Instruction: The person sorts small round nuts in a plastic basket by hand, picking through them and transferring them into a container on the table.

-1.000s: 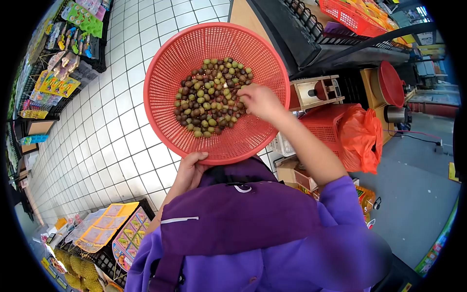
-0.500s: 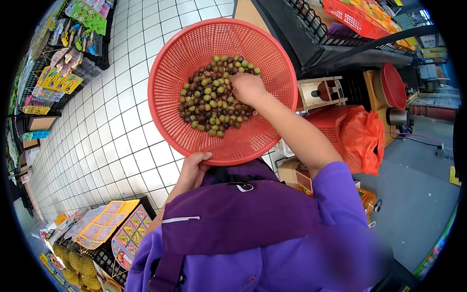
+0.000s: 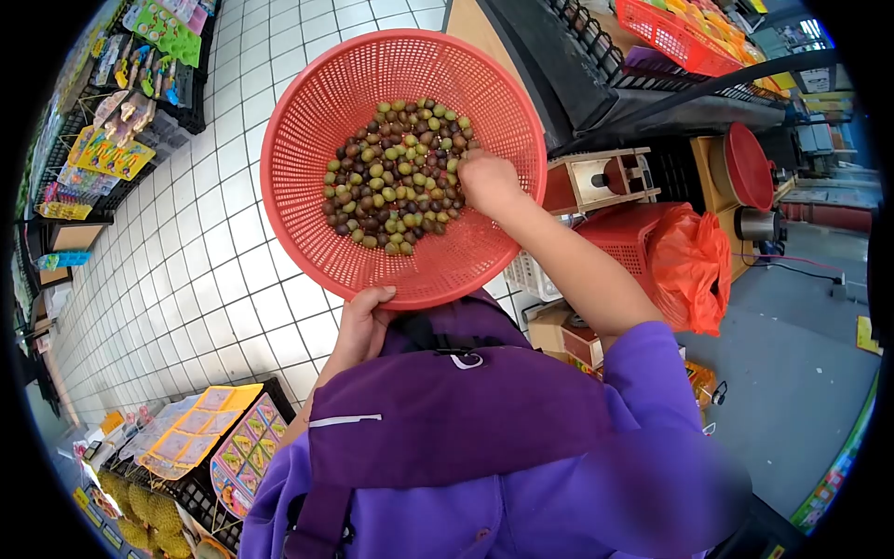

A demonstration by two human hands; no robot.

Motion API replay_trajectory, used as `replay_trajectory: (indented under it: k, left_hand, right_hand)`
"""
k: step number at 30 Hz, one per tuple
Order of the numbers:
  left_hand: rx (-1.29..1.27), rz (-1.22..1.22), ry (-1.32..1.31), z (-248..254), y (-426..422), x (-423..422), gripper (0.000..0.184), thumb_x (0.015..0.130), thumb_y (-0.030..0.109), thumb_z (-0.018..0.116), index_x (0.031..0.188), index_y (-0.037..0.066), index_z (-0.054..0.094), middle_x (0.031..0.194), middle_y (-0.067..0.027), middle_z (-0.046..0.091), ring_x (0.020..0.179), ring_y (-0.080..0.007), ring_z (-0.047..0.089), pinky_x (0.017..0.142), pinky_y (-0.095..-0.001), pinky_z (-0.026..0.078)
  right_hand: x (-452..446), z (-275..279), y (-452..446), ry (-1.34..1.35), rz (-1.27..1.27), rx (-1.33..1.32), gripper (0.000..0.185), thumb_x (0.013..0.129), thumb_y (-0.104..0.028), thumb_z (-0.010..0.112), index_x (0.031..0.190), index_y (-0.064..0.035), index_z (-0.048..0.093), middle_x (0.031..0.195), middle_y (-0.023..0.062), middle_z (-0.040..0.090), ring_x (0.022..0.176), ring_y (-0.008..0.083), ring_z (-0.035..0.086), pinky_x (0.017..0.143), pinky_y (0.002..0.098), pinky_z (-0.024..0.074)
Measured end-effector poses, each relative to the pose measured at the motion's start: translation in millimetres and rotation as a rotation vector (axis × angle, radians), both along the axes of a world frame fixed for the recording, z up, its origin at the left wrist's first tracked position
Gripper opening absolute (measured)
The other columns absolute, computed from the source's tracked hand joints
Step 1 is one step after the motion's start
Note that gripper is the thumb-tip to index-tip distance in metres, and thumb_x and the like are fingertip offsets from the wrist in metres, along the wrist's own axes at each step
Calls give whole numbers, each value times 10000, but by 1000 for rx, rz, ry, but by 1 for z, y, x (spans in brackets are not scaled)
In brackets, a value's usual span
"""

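A round red plastic basket (image 3: 307, 205) with perforated walls is held out in front of my body. Heaped on its bottom are many small round fruits (image 3: 391, 182), some green, some dark brown-purple. My left hand (image 3: 363, 324) grips the near rim, thumb over the edge and the other fingers hidden beneath. Inside the basket, my right hand (image 3: 490, 184) is at the right edge of the fruit heap, close to the wall. Its fingers are curled inward, and whatever they hold, if anything, is hidden.
White floor tiles (image 3: 219, 270) stretch along the left. Goods in racks (image 3: 116, 154) line the far left, with packaged items (image 3: 251, 452) at lower left. On the right are a dark stand (image 3: 582, 84), a wooden box (image 3: 605, 182) and an orange plastic bag (image 3: 689, 265).
The basket has shifted left and slightly up, together with its fruits. My right hand has moved a little right and down, toward the basket's right wall. My left hand stays on the rim.
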State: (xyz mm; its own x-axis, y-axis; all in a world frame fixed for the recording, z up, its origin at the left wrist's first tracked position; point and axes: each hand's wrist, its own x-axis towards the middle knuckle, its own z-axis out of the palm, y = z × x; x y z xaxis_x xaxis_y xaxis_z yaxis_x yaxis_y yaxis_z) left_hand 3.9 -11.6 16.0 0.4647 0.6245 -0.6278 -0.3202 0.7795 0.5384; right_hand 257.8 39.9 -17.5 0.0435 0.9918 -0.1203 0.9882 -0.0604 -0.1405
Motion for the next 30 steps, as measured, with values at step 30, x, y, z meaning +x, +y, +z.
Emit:
replay_trajectory:
  k: [30]
  left_hand:
    - [87, 13, 24, -9, 7, -8, 428, 767, 82, 468, 1156, -86, 406, 1115, -159, 533, 1004, -246, 540, 916, -381, 402]
  right_hand:
    - [-7, 62, -43, 796, -27, 454, 203, 746, -95, 572, 944, -57, 595, 874, 87, 572, 855, 224, 541, 742, 334, 437]
